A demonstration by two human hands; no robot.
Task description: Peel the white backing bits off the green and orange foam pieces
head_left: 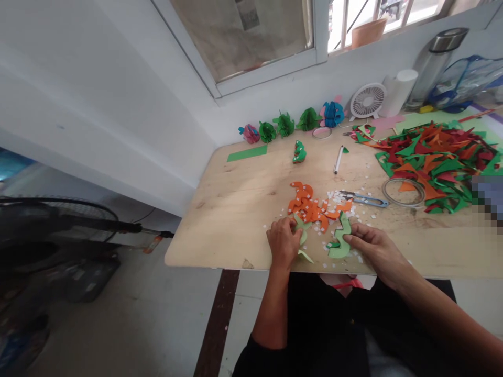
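Pinching the wavy light-green cut-out [340, 246] between thumb and fingers: right hand [367, 242], gripping its right edge, which leaves most of the face uncovered. Piece is low over the front of the worktop [220, 220], close to the body, likely for easy handling. Left hand [283, 238] curls over other pale-green pieces [303, 236], maybe to steady them; fingertips hidden, so can't tell if pinching or only resting. Orange cut-outs [310, 209] just beyond the hands, strewn with small white squares [334, 196]. Blue-handled snips [367, 200] lie beside them, presumably for quick reach. Scrap heap [436, 162] sits off right, seemingly leaving working room. Pen [338, 159] farther back. Folded-paper ornaments [308, 119] line the wall, probably out of the way.
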